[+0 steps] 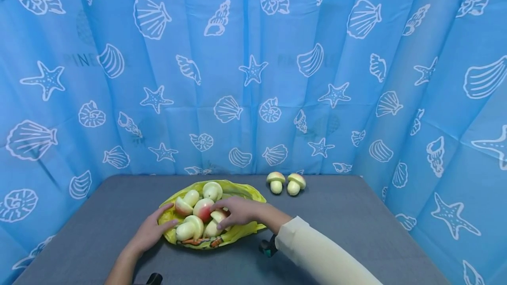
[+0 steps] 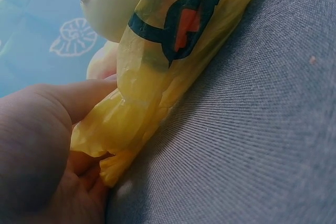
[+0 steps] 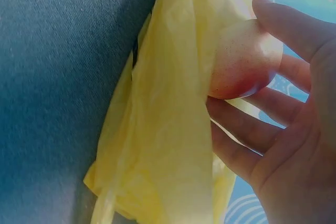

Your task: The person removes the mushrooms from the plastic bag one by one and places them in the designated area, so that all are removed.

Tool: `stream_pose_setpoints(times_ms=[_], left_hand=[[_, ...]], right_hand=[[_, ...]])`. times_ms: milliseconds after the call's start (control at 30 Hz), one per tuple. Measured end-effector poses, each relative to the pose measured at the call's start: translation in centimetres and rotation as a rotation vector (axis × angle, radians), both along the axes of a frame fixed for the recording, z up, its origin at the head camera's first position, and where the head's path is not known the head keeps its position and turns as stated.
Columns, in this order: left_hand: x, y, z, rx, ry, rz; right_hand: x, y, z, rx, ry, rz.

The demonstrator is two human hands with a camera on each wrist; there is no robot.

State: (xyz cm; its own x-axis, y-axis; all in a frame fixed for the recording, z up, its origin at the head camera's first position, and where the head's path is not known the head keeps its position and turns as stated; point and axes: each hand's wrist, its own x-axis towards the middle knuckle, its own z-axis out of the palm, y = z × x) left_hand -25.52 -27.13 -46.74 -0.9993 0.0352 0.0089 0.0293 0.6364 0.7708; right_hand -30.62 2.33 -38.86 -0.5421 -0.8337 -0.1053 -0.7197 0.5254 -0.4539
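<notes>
A yellow plastic bag (image 1: 248, 229) lies spread on the table, with several pale mushroom-shaped pieces (image 1: 212, 191) on it, some with pinkish-red caps. At the bag's left side, my left hand (image 1: 152, 228) pinches its edge; in the left wrist view the thumb is over the yellow plastic (image 2: 142, 98) and the fingers are under it. My right hand (image 1: 242, 211) reaches in from the right, its fingers around one toy mushroom (image 1: 213, 228). The right wrist view shows that mushroom's reddish cap (image 3: 244, 66) between thumb and fingers, partly hidden by the bag.
Two more toy mushrooms (image 1: 276, 182) stand side by side at the table's back edge, right of the bag. Dark grey cloth covers the table (image 1: 336, 223). A blue curtain (image 1: 253, 100) with white shell prints hangs behind and along the sides.
</notes>
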Motion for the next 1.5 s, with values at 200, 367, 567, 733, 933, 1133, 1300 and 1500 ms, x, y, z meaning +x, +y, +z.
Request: stream_pose_setpoints(times_ms=[200,367,567,733,933,1133,1300,1500], left_hand=[[-0.1,0.0,-0.1,0.011,-0.001,-0.008],[-0.1,0.0,-0.2,0.013,-0.007,-0.005],[-0.2,0.1,-0.4,0.022,0.007,-0.012],[-0.2,0.1,-0.4,0.019,0.013,-0.017],[-0.2,0.2,-0.2,0.015,0.010,-0.021],[-0.2,0.3,0.1,0.005,0.002,-0.018],[0.0,0.3,0.2,-0.002,-0.002,-0.016],[0.1,0.1,0.2,-0.008,-0.007,-0.012]], right_hand=[[-0.4,1.0,0.4,0.002,0.025,-0.019],[-0.7,1.9,0.7,-0.008,0.040,-0.036],[-0.8,3.2,1.6,-0.005,0.047,-0.060],[-1.1,4.6,2.4,-0.002,0.035,-0.108],[-1.5,6.2,3.4,0.003,0.046,-0.153],[-1.7,7.6,4.7,0.020,0.055,-0.194],[-2.0,8.6,5.4,0.032,0.071,-0.226],[-2.5,10.0,6.3,0.040,0.099,-0.292]])
